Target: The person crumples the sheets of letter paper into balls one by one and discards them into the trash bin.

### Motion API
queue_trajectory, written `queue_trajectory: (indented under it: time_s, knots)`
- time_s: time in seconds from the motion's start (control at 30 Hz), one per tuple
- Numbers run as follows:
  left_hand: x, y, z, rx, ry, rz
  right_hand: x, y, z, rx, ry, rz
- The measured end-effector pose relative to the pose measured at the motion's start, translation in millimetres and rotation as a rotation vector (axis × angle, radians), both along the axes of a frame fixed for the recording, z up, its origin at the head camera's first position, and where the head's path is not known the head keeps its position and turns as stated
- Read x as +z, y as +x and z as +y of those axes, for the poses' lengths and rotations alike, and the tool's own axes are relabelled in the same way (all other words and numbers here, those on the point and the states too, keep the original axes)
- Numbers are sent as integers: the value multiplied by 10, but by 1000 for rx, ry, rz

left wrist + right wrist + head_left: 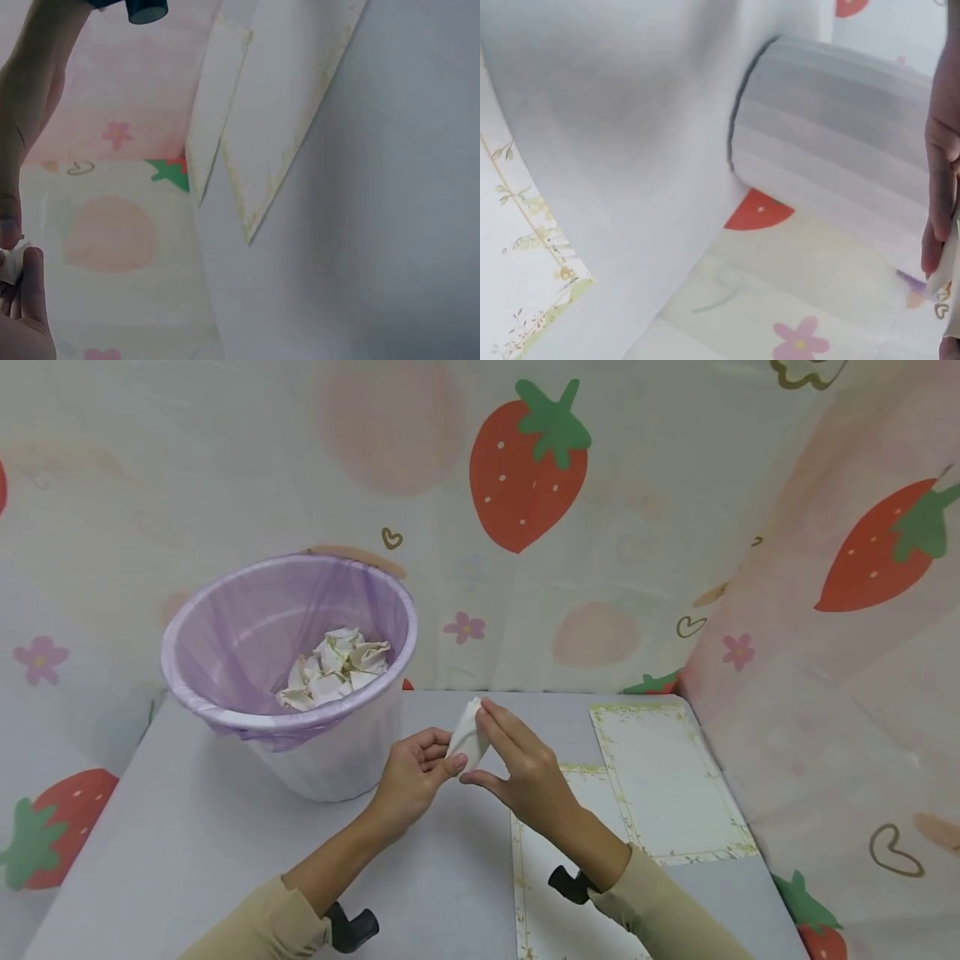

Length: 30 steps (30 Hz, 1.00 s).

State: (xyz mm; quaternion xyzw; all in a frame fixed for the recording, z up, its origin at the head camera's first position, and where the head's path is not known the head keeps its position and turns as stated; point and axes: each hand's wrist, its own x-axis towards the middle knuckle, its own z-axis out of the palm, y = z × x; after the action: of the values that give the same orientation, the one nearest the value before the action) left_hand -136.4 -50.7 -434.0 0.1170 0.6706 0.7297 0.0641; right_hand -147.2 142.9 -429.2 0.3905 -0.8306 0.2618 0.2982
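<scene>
In the head view, a folded, crumpled piece of white paper (468, 742) is held above the table between both hands. My left hand (411, 777) pinches its lower left side between thumb and curled fingers. My right hand (528, 772) lies against its upper right side with fairly straight fingers, the thumb stretched out below near the paper's lower end. Both wrist views catch only part of the hands and the paper (15, 262) at their edges. Behind the left hand stands a white bin (337, 768) with a purple liner (232, 643), holding several crumpled papers (330, 672).
Two flat white sheets with gold floral borders lie on the right: a far sheet (667, 777) and a near sheet (555, 860), the near one partly under my right forearm. The grey-white table (187, 860) meets a strawberry-patterned backdrop (660, 485) behind and at the sides.
</scene>
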Motion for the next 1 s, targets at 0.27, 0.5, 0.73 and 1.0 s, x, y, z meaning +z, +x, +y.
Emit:
queue_trajectory:
  time_s: [0.27,0.5,0.73,1.0]
  knots:
    - [7,-3,5,2,-29,7,63,21,-10,-8,34,-8]
    - [66,30,-3,-32,-50,84,98,19,12,33,11,-15]
    - [98,22,-2,-97,-45,158,98,-1,58,118,-40,-48]
    - [117,24,51,-126,-36,196,126,18,83,179,-81,-108]
